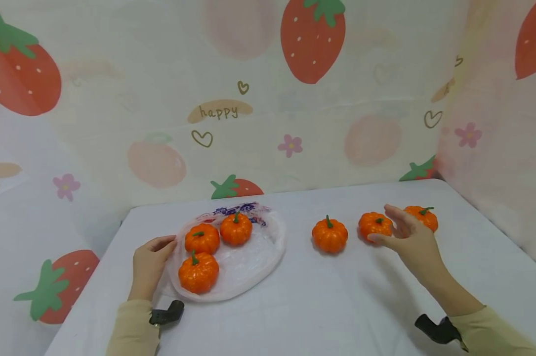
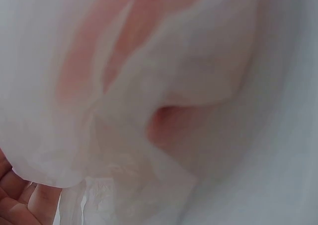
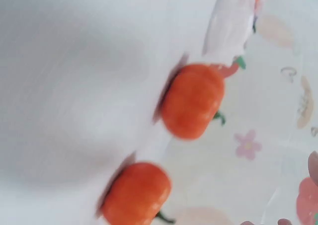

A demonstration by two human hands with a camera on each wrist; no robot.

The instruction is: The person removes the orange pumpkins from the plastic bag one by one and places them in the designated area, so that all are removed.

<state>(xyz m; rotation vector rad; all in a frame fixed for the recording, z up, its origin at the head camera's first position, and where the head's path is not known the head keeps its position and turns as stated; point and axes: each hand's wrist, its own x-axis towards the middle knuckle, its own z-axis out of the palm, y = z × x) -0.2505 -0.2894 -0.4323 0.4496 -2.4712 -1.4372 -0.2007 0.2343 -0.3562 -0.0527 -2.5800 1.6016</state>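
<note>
Three small orange pumpkins sit in a thin white plastic bag [image 1: 250,269] whose mouth is spread wide on the table. My left hand [image 1: 149,262] pinches the bag's left rim. In the left wrist view the cloudy bag [image 2: 124,115] fills most of the picture, with orange showing through it. My right hand [image 1: 412,242] holds nothing, its thumb and fingers spread apart. It hovers beside the middle pumpkin [image 1: 374,226] of a row on the right and partly covers the far right pumpkin [image 1: 423,217]. The row's left pumpkin [image 1: 329,235] stands upright, stem up.
A white cloth covers the table [image 1: 294,316]. Behind it and along both sides hangs a fabric backdrop [image 1: 316,113] printed with strawberries, flowers and hearts. Each wrist carries a black camera mount, such as the right mount [image 1: 438,330].
</note>
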